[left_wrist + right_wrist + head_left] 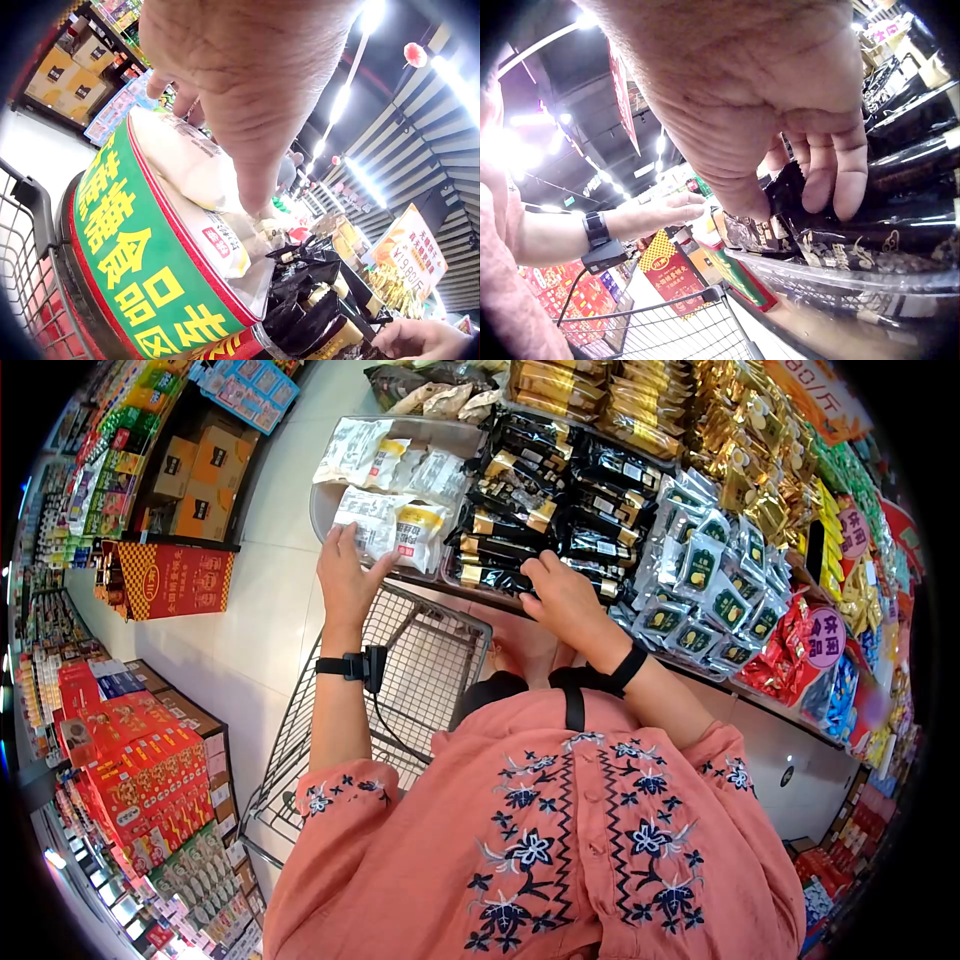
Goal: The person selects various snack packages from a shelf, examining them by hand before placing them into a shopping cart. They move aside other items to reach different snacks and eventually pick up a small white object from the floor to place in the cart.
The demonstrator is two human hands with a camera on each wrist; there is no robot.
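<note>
My left hand (347, 582) rests at the near edge of a white food packet (372, 520) with a yellow-and-red label, thumb spread from the fingers. In the left wrist view that hand reaches over the white packets (184, 161) in their bin. My right hand (572, 603) is at the front of the black-and-gold packets (505, 500). The right wrist view shows its thumb and fingers pinching the serrated end of a black packet (786, 187), whose other side the fingers partly hide.
A wire shopping cart (425, 645) stands below my left arm against the display. Silver-grey packets (700, 565) lie right of the black ones, with gold packets (735, 420) behind. A green sign band (127, 240) wraps the bin's front. Stacked red boxes (140, 770) stand at left.
</note>
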